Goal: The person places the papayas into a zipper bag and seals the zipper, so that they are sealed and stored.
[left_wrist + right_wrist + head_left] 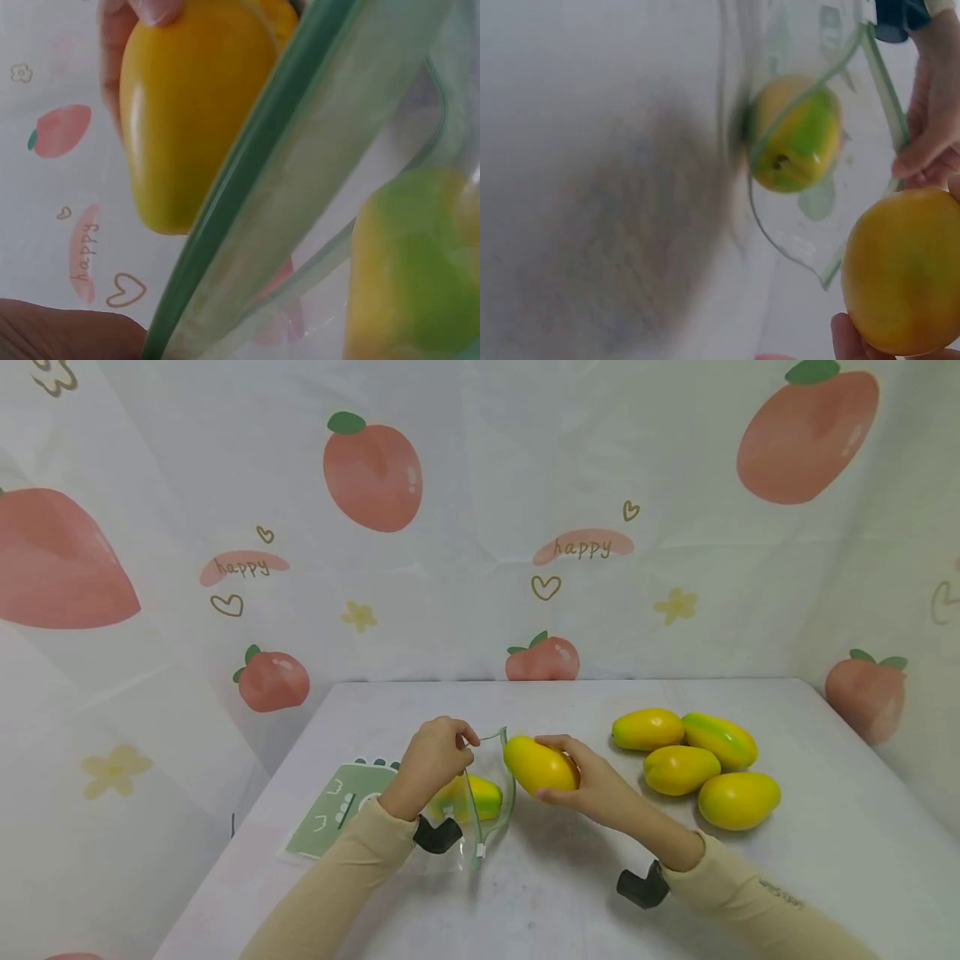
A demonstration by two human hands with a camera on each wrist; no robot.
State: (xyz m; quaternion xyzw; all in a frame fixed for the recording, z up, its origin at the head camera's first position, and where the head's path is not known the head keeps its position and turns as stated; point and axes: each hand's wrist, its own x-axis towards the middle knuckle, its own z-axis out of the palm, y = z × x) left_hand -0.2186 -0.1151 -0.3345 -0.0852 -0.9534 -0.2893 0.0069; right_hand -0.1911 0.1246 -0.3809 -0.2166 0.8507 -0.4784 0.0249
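My left hand (438,757) pinches the rim of a clear zip bag (891,97) with a green zip edge, and its mouth gapes toward the right. Inside the bag lies a yellow-green mango (799,135). Another yellow mango (542,766) is held in my right hand (596,781), fingers over its top and thumb below. Its tip points at the bag's mouth, just outside the green edge in the head view. From the left wrist view, the held mango (199,112) partly passes behind the green zip strip (247,172).
Several yellow mangoes (681,770) sit grouped on the right of the white table (570,893). The bag's green printed side (322,818) spreads to the left, with part of it behind my left forearm. A fruit-print cloth (465,568) hangs behind the table.
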